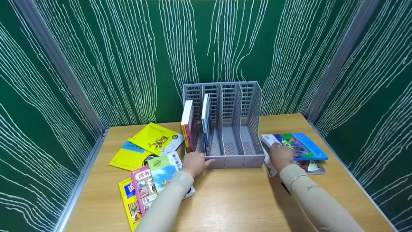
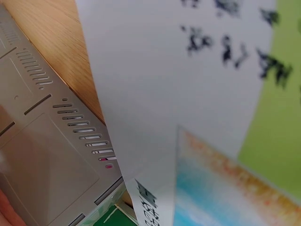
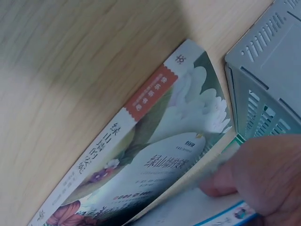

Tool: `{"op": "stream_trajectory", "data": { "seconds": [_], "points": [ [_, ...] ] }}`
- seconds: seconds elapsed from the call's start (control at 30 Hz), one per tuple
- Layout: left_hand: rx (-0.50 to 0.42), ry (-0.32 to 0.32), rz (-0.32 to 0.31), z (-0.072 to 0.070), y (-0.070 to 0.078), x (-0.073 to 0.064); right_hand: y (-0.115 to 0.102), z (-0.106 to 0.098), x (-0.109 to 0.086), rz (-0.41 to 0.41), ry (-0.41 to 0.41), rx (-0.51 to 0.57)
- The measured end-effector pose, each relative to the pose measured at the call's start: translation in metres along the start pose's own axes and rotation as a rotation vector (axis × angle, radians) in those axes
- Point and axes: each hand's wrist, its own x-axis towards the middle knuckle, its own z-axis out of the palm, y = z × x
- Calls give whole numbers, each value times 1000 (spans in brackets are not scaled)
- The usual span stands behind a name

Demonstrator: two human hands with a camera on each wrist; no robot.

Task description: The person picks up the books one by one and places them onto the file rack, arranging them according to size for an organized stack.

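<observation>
A grey file rack (image 1: 244, 161) with upright dividers stands at the middle of the table. My left hand (image 1: 194, 163) holds its front left corner, thumb along the front panel and the other fingers mostly hidden. On the right, my right hand (image 1: 283, 156) grips the left edge of a blue-covered book (image 1: 309, 146). In the right wrist view, the thumb lies on that book's white, blue-edged side (image 3: 188, 207). Beneath it is a book with white flowers on its cover (image 3: 155, 141). Two slots of the rack hold upright books, a red-and-yellow pair (image 1: 190, 129) and a blue-grey one (image 1: 206, 125).
Left of the rack lie two yellow books (image 1: 154, 137), overlapping. Nearer me, a green-and-blue book (image 1: 164, 170) rests over a pink-edged comic (image 1: 144, 185) and another yellow book (image 1: 130, 203), partly under my left forearm. Green walls enclose the wooden table (image 1: 231, 206).
</observation>
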Motion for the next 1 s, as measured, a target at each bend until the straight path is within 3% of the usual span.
{"op": "stream_trajectory", "data": {
  "seconds": [0.13, 0.33, 0.47, 0.8, 1.0],
  "points": [
    [7, 2, -5, 1, -1, 1, 5, -8, -1, 27, 107, 96],
    [3, -2, -20, 1, -2, 2, 17, -29, 2, 83, 91, 171],
    [23, 29, -7, 2, -2, 2, 23, -39, 4, 111, 150, 214],
    [7, 38, 2, 3, -1, 2, 17, -66, 1, 123, 315, 294],
    [16, 25, -4, 2, 2, 0, 13, -80, -10, 124, 341, 381]
  ]
}}
